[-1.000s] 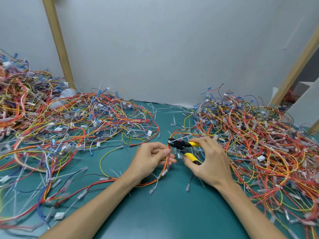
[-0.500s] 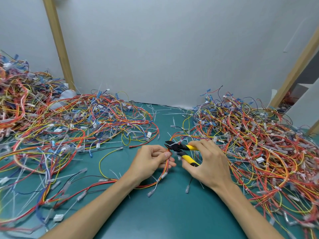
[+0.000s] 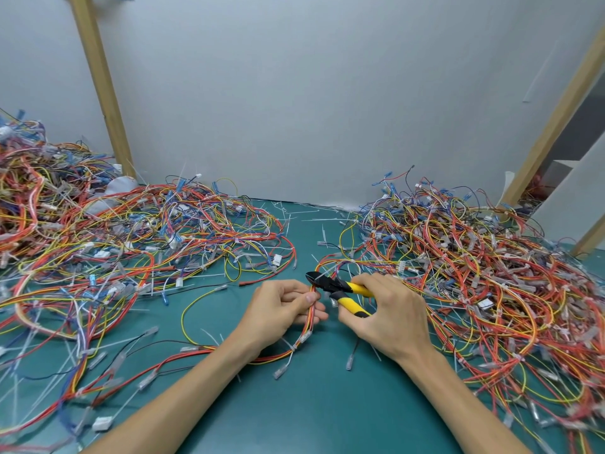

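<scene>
My left hand point(image 3: 281, 306) grips a thin bundle of red, orange and yellow wires point(image 3: 309, 317) at the middle of the green table. My right hand point(image 3: 389, 314) holds yellow-handled cutting pliers point(image 3: 340, 288) by both handles. The black jaws of the pliers point left and sit against the wire bundle just above my left thumb. Below my left hand the bundle curves down and to the left, ending in clear connectors.
A large heap of tangled coloured wires point(image 3: 474, 276) covers the right side of the table point(image 3: 311, 404). Another heap point(image 3: 114, 244) fills the left side. White cable-tie offcuts point(image 3: 322, 232) lie at the back. Wooden posts point(image 3: 98, 80) stand against the grey wall.
Both hands with the pliers and the bundle have shifted slightly left and away from me. The plier jaws now reach further past the bundle.
</scene>
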The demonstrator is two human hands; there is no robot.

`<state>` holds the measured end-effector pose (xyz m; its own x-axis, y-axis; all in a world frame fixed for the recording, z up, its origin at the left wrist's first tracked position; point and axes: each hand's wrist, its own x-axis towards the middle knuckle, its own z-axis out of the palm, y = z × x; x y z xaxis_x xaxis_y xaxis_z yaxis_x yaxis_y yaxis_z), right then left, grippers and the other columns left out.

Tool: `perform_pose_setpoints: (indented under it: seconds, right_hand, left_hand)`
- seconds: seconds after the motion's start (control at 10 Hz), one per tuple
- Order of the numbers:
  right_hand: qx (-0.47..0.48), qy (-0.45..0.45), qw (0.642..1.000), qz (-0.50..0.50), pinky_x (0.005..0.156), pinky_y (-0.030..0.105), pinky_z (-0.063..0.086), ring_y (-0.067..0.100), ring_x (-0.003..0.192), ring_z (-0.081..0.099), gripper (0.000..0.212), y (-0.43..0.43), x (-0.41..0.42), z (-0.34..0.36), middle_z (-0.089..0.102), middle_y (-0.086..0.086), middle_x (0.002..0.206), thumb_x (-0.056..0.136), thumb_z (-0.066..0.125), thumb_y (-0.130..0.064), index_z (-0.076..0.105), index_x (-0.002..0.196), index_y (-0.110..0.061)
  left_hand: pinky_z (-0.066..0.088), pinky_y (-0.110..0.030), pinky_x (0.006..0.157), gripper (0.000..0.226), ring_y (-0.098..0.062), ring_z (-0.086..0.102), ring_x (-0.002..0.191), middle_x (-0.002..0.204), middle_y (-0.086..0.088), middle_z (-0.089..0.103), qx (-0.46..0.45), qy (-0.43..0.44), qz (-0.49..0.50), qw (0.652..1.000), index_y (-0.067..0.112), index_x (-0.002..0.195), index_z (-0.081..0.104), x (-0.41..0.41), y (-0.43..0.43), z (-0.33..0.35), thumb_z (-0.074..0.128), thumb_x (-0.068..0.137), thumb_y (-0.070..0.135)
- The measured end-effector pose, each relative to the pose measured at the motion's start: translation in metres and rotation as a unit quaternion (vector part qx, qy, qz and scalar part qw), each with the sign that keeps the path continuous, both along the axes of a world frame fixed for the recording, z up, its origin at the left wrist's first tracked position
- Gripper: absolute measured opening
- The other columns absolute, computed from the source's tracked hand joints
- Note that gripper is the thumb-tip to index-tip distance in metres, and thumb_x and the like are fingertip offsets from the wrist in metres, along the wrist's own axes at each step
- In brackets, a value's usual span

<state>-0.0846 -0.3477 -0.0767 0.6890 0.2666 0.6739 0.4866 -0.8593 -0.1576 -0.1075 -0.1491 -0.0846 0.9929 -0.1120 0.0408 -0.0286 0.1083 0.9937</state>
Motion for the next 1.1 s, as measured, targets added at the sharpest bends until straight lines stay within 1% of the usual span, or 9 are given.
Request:
perform_pose_setpoints:
  seconds: [0.3,0.4,0.6,0.7,0.8,0.9,1.0,1.1]
  right_hand:
    - [0.004,0.004,1.000,-0.005,0.055,0.024,0.040,0.013,0.066,0.057,0.032,0.0007,-0.0010,0.0013,0.059,-0.014,0.068,0.064,0.062,-0.056,0.065,0.083,-0.031]
    - [0.004,0.009,1.000,-0.007,0.054,0.025,0.041,0.014,0.067,0.058,0.031,0.0011,-0.0016,0.0018,0.059,-0.013,0.068,0.063,0.064,-0.055,0.064,0.082,-0.031]
    - [0.016,0.018,1.000,-0.005,0.055,0.026,0.042,0.014,0.067,0.059,0.033,0.0018,-0.0021,0.0039,0.061,-0.012,0.068,0.064,0.059,-0.058,0.066,0.082,-0.030]
    - [0.012,0.020,1.000,-0.007,0.055,0.024,0.038,0.014,0.066,0.059,0.033,0.0018,-0.0026,0.0043,0.061,-0.011,0.067,0.064,0.059,-0.058,0.066,0.081,-0.031]
    - [0.012,0.023,1.000,-0.009,0.054,0.023,0.038,0.014,0.064,0.059,0.034,0.0010,-0.0030,0.0042,0.060,-0.011,0.066,0.063,0.059,-0.059,0.066,0.081,-0.031]
    - [0.006,0.025,1.000,-0.008,0.054,0.024,0.038,0.014,0.065,0.058,0.033,0.0009,-0.0030,0.0036,0.059,-0.011,0.068,0.064,0.060,-0.058,0.064,0.082,-0.031]
    - [-0.018,0.023,1.000,0.004,0.057,0.024,0.037,0.014,0.071,0.056,0.034,-0.0012,-0.0018,0.0034,0.057,-0.013,0.075,0.067,0.060,-0.056,0.061,0.087,-0.029]
    - [-0.024,0.028,0.999,0.013,0.062,0.029,0.044,0.015,0.075,0.055,0.037,-0.0046,-0.0007,0.0042,0.058,-0.012,0.081,0.067,0.060,-0.054,0.062,0.092,-0.027]
  left_hand:
    - [0.058,-0.024,0.065,0.010,-0.025,0.074,0.077,0.079,-0.013,0.074,-0.004,0.004,-0.001,1.000,-0.006,0.094,0.063,0.0001,0.0001,-0.0005,0.056,0.095,0.001]
    - [0.058,-0.024,0.065,0.010,-0.025,0.074,0.078,0.079,-0.013,0.074,-0.004,0.003,-0.003,1.000,-0.005,0.093,0.063,-0.0001,0.0001,-0.0003,0.056,0.095,0.001]
    - [0.059,-0.025,0.067,0.010,-0.027,0.074,0.079,0.080,-0.014,0.074,-0.007,0.004,-0.005,1.000,-0.004,0.092,0.064,0.0005,0.0002,-0.0011,0.057,0.095,0.002]
    - [0.059,-0.026,0.068,0.010,-0.028,0.074,0.080,0.081,-0.015,0.074,-0.005,0.004,-0.006,1.000,-0.004,0.092,0.064,0.0007,-0.0001,-0.0021,0.057,0.095,0.003]
    - [0.059,-0.025,0.067,0.010,-0.027,0.074,0.080,0.081,-0.015,0.074,-0.006,0.005,-0.005,1.000,-0.004,0.092,0.064,0.0011,0.0001,-0.0019,0.058,0.095,0.003]
    - [0.058,-0.025,0.067,0.010,-0.027,0.074,0.080,0.080,-0.014,0.074,-0.006,0.005,-0.005,1.000,-0.004,0.092,0.064,0.0005,0.0003,-0.0014,0.057,0.095,0.003]
    - [0.059,-0.026,0.067,0.011,-0.027,0.074,0.080,0.081,-0.015,0.074,0.000,0.005,-0.002,1.000,-0.005,0.092,0.063,0.0001,0.0002,-0.0007,0.057,0.095,0.003]
    - [0.059,-0.026,0.068,0.010,-0.028,0.074,0.080,0.081,-0.015,0.074,0.001,0.004,0.000,1.000,-0.004,0.092,0.063,-0.0001,0.0001,0.0004,0.057,0.095,0.003]
